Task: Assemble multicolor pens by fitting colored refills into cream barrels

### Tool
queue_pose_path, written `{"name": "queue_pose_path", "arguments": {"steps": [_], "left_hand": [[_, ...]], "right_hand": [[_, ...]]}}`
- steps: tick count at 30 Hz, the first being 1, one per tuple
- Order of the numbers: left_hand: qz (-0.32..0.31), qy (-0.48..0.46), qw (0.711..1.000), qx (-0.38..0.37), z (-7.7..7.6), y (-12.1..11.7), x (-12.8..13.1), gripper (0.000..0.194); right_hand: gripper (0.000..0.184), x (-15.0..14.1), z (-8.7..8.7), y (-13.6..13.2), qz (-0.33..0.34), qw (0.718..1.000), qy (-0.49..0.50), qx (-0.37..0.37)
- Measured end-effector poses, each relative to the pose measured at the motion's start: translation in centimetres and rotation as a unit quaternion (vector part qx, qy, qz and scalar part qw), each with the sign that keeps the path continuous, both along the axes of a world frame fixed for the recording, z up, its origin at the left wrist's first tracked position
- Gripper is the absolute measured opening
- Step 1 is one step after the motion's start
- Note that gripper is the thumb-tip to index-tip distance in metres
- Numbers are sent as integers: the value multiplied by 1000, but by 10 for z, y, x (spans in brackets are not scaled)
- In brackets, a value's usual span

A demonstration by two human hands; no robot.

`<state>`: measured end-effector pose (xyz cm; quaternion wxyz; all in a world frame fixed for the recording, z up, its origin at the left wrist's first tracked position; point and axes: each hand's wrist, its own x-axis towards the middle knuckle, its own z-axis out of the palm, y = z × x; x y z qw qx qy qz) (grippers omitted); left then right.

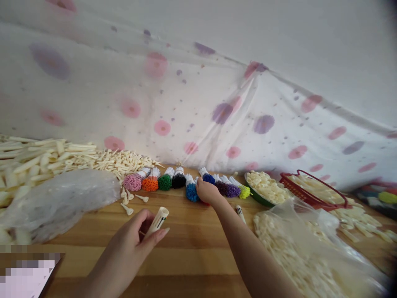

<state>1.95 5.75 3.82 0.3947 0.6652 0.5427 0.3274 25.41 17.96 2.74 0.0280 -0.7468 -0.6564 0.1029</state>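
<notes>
In my left hand point(132, 244) is a cream multicolour pen barrel point(159, 219), pinched between thumb and fingers, with its wide open end up and small coloured slots in its side. My right hand point(207, 192) reaches into the row of pen refill bundles, its closed fingertips at the light blue bundle point(191, 193). A bit of red point(203, 203) shows beneath that hand, and the dark blue bundle point(208, 178) lies just behind it. Pink point(132, 182), orange point(150, 185), green point(164, 182) and black point(179, 180) bundles are to the left; purple point(232, 190) and yellow point(245, 191) ones to the right.
A pen with dark slots point(240, 214) lies right of my forearm. Cream pen parts are heaped at left point(40, 157), beside a clear plastic bag point(74, 198). On the right stand a green-rimmed bowl point(259, 198), a red basket point(297, 192) and a filled bag point(297, 248).
</notes>
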Motion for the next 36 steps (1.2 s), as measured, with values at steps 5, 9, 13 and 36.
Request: {"name": "queue_pose_path", "arguments": {"steps": [5, 9, 13, 36], "left_hand": [[-2, 0, 1000, -2, 0, -1, 0, 23], [5, -6, 1000, 0, 1, -1, 1, 24], [4, -15, 1000, 8, 0, -1, 1, 23], [-14, -20, 1000, 0, 4, -1, 5, 22]], "right_hand": [[29, 0, -1, 2, -2, 1000, -24, -10], [29, 1, -4, -1, -26, 1000, -6, 1], [29, 1, -7, -11, -59, 997, 47, 12], [15, 5, -34, -74, -116, 866, 470, 122]]}}
